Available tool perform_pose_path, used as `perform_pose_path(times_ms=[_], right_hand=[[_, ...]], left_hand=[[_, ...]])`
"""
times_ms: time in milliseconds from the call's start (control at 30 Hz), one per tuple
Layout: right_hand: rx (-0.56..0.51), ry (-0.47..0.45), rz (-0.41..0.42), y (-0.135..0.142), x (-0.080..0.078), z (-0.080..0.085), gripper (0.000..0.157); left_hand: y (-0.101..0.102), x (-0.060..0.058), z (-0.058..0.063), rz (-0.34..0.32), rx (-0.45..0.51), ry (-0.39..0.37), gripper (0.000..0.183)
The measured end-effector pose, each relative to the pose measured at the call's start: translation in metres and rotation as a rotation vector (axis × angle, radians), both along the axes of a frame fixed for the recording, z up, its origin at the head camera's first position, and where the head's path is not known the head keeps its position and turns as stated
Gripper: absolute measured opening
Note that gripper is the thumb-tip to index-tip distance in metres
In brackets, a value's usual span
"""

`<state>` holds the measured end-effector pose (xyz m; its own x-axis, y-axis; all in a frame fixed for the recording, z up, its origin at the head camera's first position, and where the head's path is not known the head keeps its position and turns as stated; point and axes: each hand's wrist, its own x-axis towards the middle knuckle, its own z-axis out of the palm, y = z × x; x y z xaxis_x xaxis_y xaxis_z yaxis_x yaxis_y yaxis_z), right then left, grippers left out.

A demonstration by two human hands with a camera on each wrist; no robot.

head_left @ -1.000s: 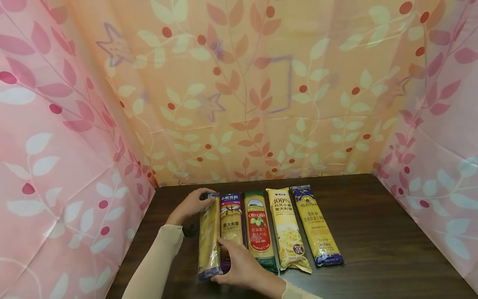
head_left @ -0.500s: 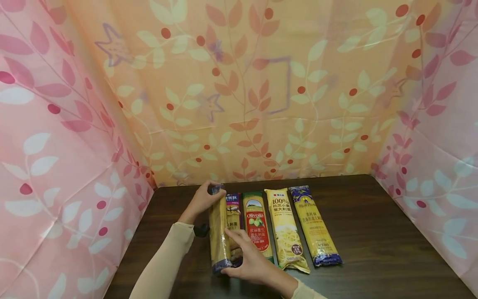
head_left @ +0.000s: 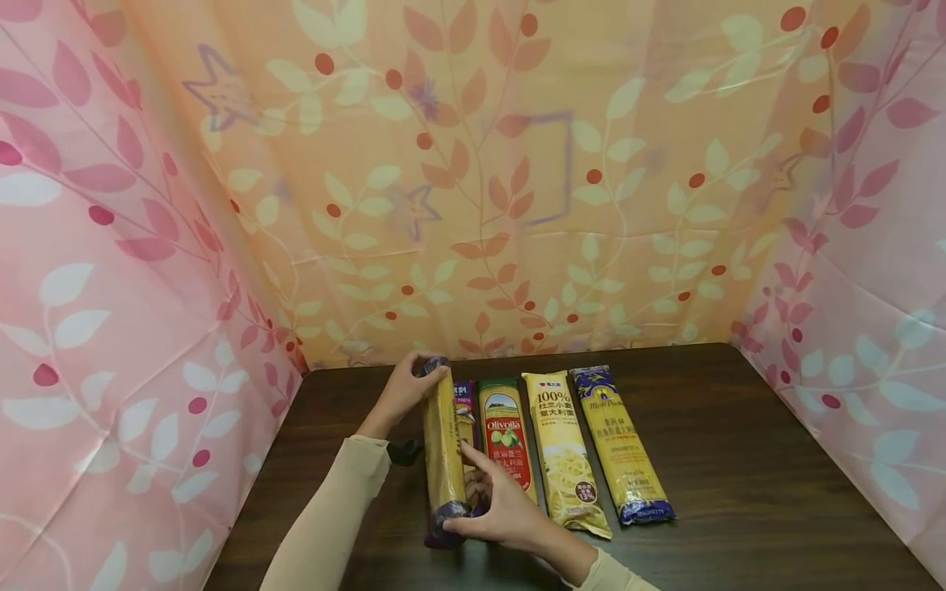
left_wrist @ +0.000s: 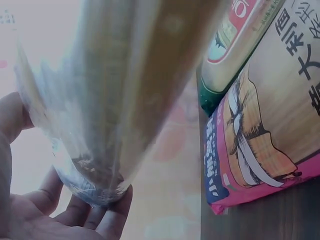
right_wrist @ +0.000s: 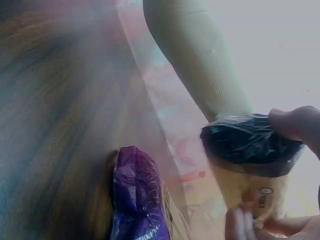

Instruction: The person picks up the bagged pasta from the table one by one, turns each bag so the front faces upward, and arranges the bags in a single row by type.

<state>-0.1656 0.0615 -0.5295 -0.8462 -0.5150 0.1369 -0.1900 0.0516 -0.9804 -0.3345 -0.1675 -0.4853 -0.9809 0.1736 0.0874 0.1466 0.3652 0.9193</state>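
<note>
Both hands hold a clear-wrapped spaghetti pack [head_left: 444,443] with dark blue ends, raised and turned on its narrow side. My left hand [head_left: 399,394] grips its far end; in the left wrist view, fingers [left_wrist: 116,212] curl round that crinkled end. Near the front end, my right hand [head_left: 506,501] pinches the pack between thumb and fingers, and the right wrist view shows the thumb on the dark blue wrapper [right_wrist: 245,140]. Beneath lies a purple-and-pink spaghetti pack [head_left: 464,402], partly hidden in the head view. Its printed front [left_wrist: 255,140] shows in the left wrist view.
To the right, a red-and-green Olivoila spaghetti pack [head_left: 505,427], a pale yellow pasta pack [head_left: 563,451] and a blue-ended yellow spaghetti pack [head_left: 624,451] lie side by side on the dark wooden table [head_left: 761,476]. Patterned cloth [head_left: 473,205] hangs behind and at both sides.
Both hands have carried the held spaghetti pack rightward, from beside the purple-and-pink pack to over it. It has also turned from showing its broad face onto its narrow side.
</note>
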Motion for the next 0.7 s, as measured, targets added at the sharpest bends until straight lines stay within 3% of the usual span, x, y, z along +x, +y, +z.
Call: perform_pose_path(times_ms=[133, 333, 533, 700], right_hand=[[0.005, -0.021, 0.031, 0.003, -0.001, -0.002, 0.103], [-0.133, -0.135, 0.122, 0.004, -0.002, -0.004, 0.104], [-0.142, -0.141, 0.111, 0.001, -0.003, -0.001, 0.111], [-0.230, -0.225, 0.117, -0.001, -0.003, 0.001, 0.120]], left_hand=[[0.002, 0.000, 0.002, 0.005, 0.020, 0.007, 0.054], [0.005, 0.001, 0.002, 0.027, 0.040, 0.020, 0.050], [0.011, 0.003, 0.002, 0.013, 0.084, 0.026, 0.057], [0.013, 0.003, 0.000, 0.027, 0.091, 0.043, 0.052]])
